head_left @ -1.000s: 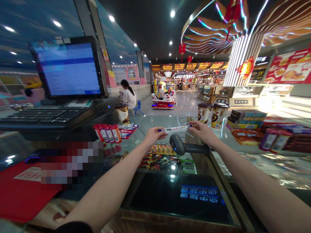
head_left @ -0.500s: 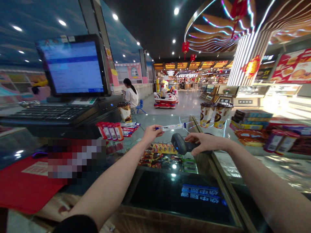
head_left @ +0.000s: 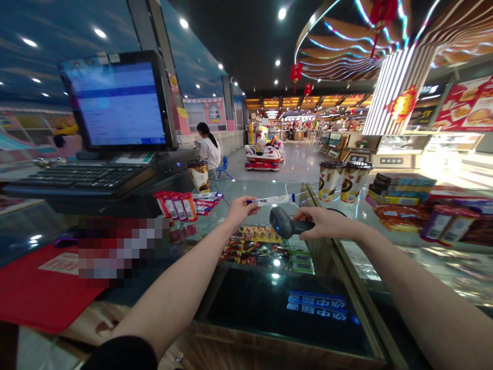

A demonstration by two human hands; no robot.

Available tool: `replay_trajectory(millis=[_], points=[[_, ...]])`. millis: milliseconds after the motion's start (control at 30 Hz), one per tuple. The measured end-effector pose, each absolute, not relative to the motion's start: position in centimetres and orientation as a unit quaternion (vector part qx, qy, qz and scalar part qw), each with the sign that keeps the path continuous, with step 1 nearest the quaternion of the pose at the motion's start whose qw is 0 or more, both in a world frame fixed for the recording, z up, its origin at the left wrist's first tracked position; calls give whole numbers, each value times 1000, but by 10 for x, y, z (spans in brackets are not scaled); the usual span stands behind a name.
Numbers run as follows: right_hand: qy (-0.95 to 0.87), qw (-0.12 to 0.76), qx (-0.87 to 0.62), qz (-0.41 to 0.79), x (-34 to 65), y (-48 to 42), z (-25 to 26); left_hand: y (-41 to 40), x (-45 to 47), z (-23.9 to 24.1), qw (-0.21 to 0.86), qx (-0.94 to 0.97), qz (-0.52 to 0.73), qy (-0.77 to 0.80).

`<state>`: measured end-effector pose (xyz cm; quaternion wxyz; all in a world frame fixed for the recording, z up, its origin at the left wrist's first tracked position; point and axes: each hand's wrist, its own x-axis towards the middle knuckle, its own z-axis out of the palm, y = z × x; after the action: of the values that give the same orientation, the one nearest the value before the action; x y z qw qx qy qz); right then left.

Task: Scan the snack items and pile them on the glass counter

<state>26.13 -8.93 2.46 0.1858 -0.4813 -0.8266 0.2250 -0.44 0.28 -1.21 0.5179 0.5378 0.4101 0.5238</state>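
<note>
Between the thumb and fingers of my left hand (head_left: pixel 242 209) is one end of a slim white packet with blue ends (head_left: pixel 272 200). It points to the right, roughly level above the glass counter; what is inside cannot be made out. My right hand (head_left: pixel 321 222) is closed round the handle of a dark barcode scanner (head_left: pixel 283 223). The scanner's head faces left, just below the packet and apart from it. Left of my left hand, several red, purple and orange packs (head_left: pixel 175 205) stand beside a pile of slim packets (head_left: pixel 208 202).
A monitor (head_left: pixel 119 108) and keyboard (head_left: pixel 80 177) stand at the left, above a red mat (head_left: pixel 42 293). Lidded cups (head_left: pixel 353 182) and stacked boxes (head_left: pixel 402 189) are at the right. Batteries (head_left: pixel 262 235) show under the glass. A person (head_left: pixel 209 149) sits beyond the counter.
My right hand's fingers have closed more round the scanner's handle, and the scanner has shifted slightly left and up. My left hand still holds the packet in nearly the same place.
</note>
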Motion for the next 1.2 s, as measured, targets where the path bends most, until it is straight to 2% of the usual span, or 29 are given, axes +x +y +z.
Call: replay_trajectory(millis=[400,833,1200], points=[[-830,225,-457,228,259,-90,30,2,-4,-12,502,548,527,412],[-824,215,-451,267,259,-90,28,4,-4,-13,507,547,523,412],[-829,182,-463,256,265,-84,13,5,-5,-12,507,547,522,414]])
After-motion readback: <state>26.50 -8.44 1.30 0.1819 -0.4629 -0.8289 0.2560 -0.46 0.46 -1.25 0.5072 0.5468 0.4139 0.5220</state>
